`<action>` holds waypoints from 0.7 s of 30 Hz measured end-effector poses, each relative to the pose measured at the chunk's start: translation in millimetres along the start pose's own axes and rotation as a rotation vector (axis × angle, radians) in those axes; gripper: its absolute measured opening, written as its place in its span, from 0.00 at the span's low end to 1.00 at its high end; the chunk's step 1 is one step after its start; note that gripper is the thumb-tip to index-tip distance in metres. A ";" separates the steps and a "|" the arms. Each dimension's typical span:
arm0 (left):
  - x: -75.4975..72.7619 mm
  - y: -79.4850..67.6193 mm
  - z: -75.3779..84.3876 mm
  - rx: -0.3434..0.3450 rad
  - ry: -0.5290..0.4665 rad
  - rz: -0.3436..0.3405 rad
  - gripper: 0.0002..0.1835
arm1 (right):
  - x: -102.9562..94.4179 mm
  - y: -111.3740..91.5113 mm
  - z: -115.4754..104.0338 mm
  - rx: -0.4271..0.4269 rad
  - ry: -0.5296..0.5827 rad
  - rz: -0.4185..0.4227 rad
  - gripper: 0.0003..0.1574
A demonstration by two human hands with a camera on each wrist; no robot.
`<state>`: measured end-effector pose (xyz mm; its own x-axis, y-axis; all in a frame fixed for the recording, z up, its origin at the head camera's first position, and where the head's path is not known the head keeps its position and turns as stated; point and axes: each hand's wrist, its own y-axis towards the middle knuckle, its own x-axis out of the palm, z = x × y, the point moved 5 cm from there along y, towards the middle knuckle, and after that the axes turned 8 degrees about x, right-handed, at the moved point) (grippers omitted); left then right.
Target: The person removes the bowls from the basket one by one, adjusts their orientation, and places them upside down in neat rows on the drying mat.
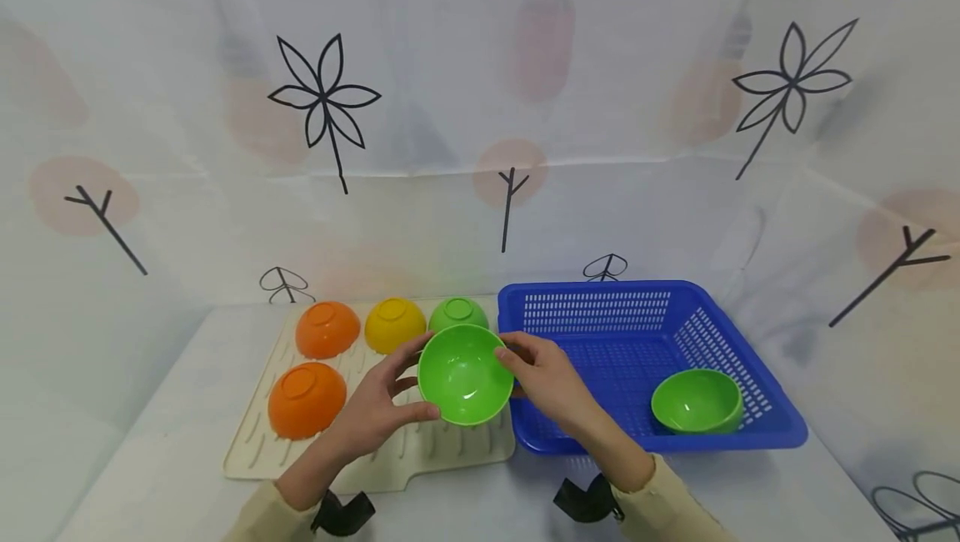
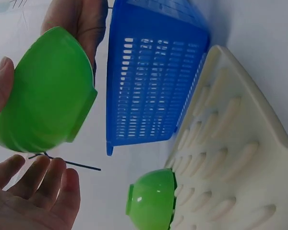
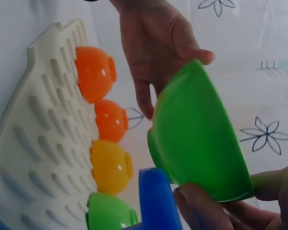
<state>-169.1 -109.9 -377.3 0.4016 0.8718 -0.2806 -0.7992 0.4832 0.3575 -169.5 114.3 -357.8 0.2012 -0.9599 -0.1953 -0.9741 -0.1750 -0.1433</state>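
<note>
A green bowl (image 1: pixel 465 375) is held in the air, tilted with its inside toward the head camera. My right hand (image 1: pixel 551 379) pinches its right rim, thumb on the inside and fingers beneath. On the other side, my left hand (image 1: pixel 378 400) spans the bowl with spread fingers, its thumb at the lower rim; in the left wrist view most of those fingers (image 2: pixel 36 177) lie just beside the wall. Behind the held bowl, another green bowl (image 1: pixel 458 313) stands upside down on a cream drying mat (image 1: pixel 427 450).
On the mat, a yellow bowl (image 1: pixel 395 325) and two orange bowls (image 1: pixel 327 329) also stand upside down. To the right sits a blue perforated basket (image 1: pixel 592 350) with one green bowl (image 1: pixel 697 402) inside. A patterned cloth (image 1: pixel 420 125) covers the back.
</note>
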 end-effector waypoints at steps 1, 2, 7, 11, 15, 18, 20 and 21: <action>-1.1 0.2 -1.5 0.003 -0.001 0.000 0.47 | 0.3 -0.5 -0.8 -0.009 -0.004 0.001 0.23; -2.3 0.3 -2.9 0.003 -0.002 0.001 0.47 | 0.7 -1.0 -1.5 -0.017 -0.007 0.001 0.23; -6.2 1.0 -10.6 -0.058 -0.044 0.006 0.46 | 2.9 -3.4 -3.2 -0.063 0.010 -0.013 0.23; -6.8 1.0 -17.2 -0.109 -0.100 -0.004 0.46 | 3.4 -3.6 -2.9 -0.093 0.041 -0.019 0.22; -5.1 1.7 -22.7 -0.118 -0.154 -0.042 0.46 | 2.8 -2.7 -1.9 -0.116 0.092 -0.031 0.21; -3.8 1.9 -24.9 -0.119 -0.169 -0.069 0.44 | 2.9 -1.9 -1.4 -0.135 0.139 -0.053 0.20; -3.5 1.5 -24.6 -0.120 -0.165 -0.076 0.43 | 3.3 -1.5 -0.9 -0.141 0.161 -0.069 0.20; -3.5 1.2 -24.4 -0.121 -0.162 -0.077 0.43 | 3.6 -1.3 -0.7 -0.143 0.173 -0.076 0.21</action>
<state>-182.3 -114.3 -397.6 0.5224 0.8389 -0.1530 -0.8071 0.5443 0.2287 -167.6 110.9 -357.7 0.2660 -0.9638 -0.0187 -0.9640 -0.2658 -0.0102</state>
